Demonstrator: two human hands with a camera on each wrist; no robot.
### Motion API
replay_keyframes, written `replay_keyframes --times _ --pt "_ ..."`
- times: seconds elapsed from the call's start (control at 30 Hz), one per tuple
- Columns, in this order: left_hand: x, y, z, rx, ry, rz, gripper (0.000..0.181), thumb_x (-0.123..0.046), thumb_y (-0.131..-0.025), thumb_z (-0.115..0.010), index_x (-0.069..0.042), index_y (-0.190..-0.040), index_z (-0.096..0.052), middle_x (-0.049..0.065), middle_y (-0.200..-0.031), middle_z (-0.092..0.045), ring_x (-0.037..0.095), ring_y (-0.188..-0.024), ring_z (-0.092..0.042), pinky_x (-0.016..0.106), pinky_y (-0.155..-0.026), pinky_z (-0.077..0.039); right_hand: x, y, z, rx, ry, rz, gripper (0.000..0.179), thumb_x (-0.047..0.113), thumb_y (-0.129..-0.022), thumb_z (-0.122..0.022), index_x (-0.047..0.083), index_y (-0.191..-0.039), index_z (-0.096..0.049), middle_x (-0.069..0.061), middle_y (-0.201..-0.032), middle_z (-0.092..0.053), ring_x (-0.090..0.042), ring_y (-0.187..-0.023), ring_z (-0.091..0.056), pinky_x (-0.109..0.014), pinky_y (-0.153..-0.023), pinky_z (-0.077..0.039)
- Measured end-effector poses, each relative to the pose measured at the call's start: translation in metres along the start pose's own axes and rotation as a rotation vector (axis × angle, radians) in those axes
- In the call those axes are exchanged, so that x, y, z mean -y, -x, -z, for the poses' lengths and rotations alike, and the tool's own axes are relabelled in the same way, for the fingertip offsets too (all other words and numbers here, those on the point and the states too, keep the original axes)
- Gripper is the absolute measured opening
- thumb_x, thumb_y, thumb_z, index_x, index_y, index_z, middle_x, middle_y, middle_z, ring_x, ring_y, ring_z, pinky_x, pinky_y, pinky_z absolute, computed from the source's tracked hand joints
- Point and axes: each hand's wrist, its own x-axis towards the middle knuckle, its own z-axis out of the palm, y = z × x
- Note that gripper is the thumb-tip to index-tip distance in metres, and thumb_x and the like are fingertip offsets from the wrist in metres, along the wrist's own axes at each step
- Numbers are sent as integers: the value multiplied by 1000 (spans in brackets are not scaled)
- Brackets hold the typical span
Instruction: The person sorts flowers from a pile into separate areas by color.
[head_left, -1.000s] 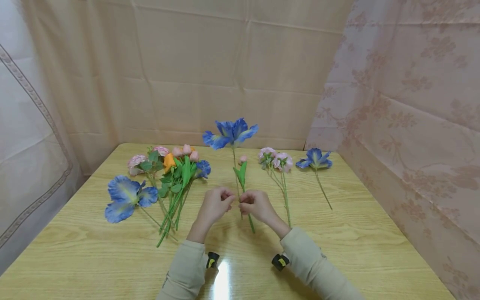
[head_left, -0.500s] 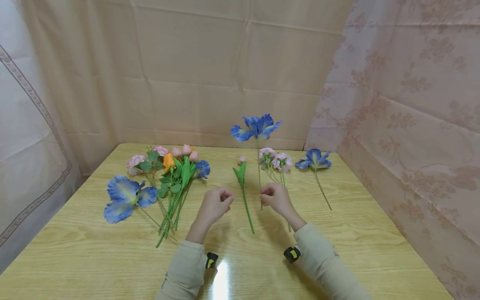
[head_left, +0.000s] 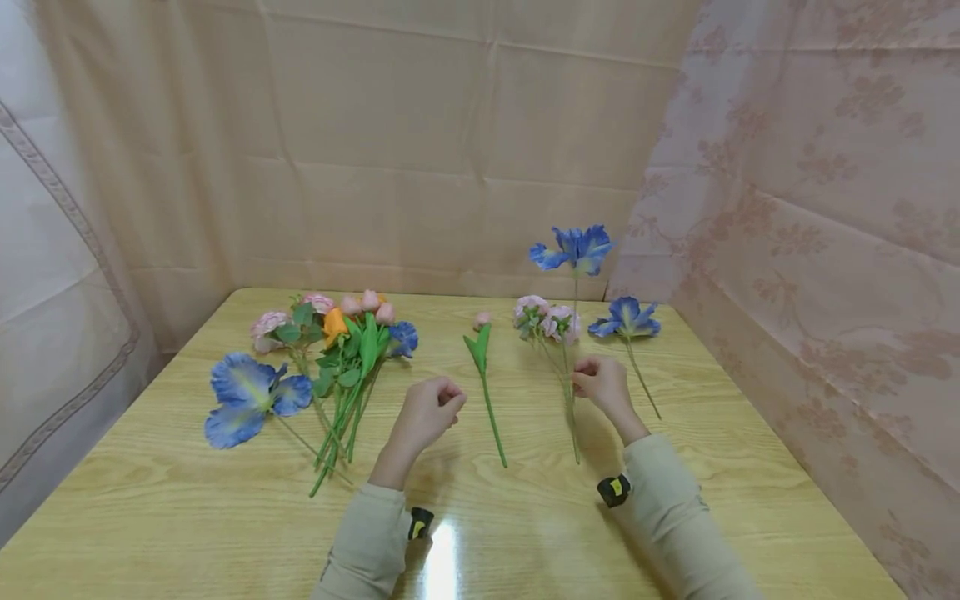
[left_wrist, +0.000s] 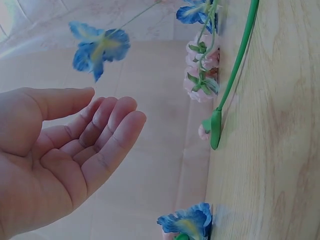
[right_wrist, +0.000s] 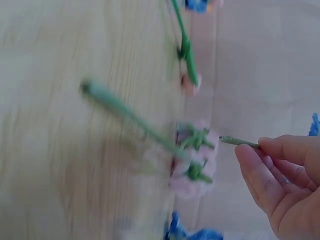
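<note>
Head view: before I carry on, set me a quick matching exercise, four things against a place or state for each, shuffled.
1. left hand
2. right hand
3. lone tulip
4. orange flower

A. among the bunch on the left
B. pinches the stem of a blue flower
C. lies on the table
D. holds nothing

Pairs: 1-D, 2-B, 3-C, 4-A
</note>
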Motion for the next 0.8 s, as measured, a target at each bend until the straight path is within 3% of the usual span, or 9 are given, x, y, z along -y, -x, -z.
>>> replay_keyframes --times 0.33,0.47,0.57,0.8 --pt "0 1 0 -1 -24 -7 9 -6 -87 -57 2 -85 -62 5 -66 -56 14 -57 -56 25 -50 -46 -25 -7 28 -41 44 -99 13 -9 -80 -56 -17 -90 -56 -20 -76 -60 -12 -54 -57 -26 -54 -51" --pt "1 1 -1 5 -26 -12 9 -6 -87 -57 2 -85 -62 9 -67 -57 14 -56 -55 25 -50 -45 -31 -8 34 -53 66 -105 14 -10 -79 -56 -18 -90 -55 -20 -74 -60 -12 -55 -56 -27 -54 -52" --pt "1 1 -1 15 -25 -9 9 -6 -87 -57 2 -85 -61 12 -70 -58 13 -56 -55 25 -50 -46 -34 -10 38 -80 123 -103 10 -9 -79 -56 -15 -87 -57 -18 -73 -61 -10 -53 -55 -26 -52 -51" --pt "2 2 -1 25 -22 -1 10 -6 -87 -57 2 -86 -62 8 -69 -57 13 -57 -55 25 -51 -47 -37 -11 50 -134 301 -96 5 -5 -78 -55 -7 -74 -58 -14 -67 -61 -10 -47 -54 -23 -48 -45"
